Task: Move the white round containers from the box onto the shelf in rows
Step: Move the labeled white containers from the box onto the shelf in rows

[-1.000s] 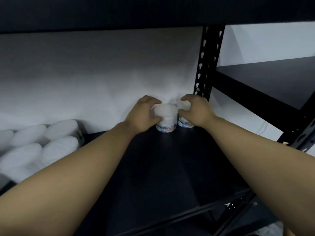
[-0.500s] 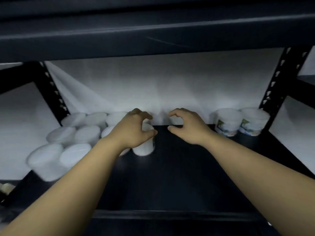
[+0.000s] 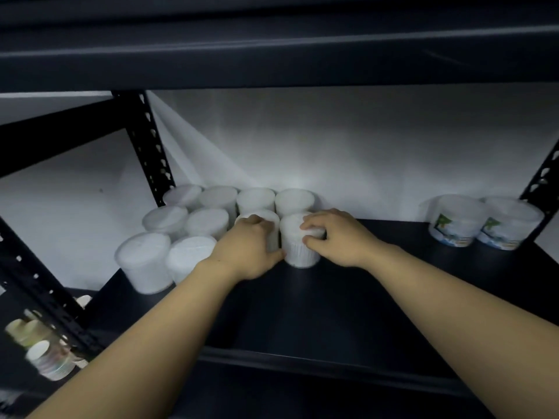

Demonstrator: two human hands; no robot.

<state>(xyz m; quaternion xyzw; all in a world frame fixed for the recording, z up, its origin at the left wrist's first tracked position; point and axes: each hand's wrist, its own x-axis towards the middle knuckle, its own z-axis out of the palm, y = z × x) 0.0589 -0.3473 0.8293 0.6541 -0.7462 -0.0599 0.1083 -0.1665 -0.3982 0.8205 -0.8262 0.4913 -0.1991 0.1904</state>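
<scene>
Several white round containers (image 3: 208,222) stand in rows at the back left of the dark shelf (image 3: 317,303). My left hand (image 3: 248,249) lies over one container (image 3: 266,217) in the middle row, fingers curled on it. My right hand (image 3: 335,237) grips the neighbouring container (image 3: 298,252) from its right side, fingers over the lid. Both containers rest on the shelf, touching each other. Two more labelled white containers (image 3: 453,222) stand apart at the shelf's back right corner. The box is out of view.
A dark shelf board (image 3: 272,55) hangs low overhead. Perforated black posts (image 3: 148,146) stand at the back left and back right. A white wall lies behind. Paper cups (image 3: 45,358) sit on a lower level at the far left.
The view swung left from the two labelled containers at the right corner. Both hands moved to the left group and closed on two containers in its middle row.
</scene>
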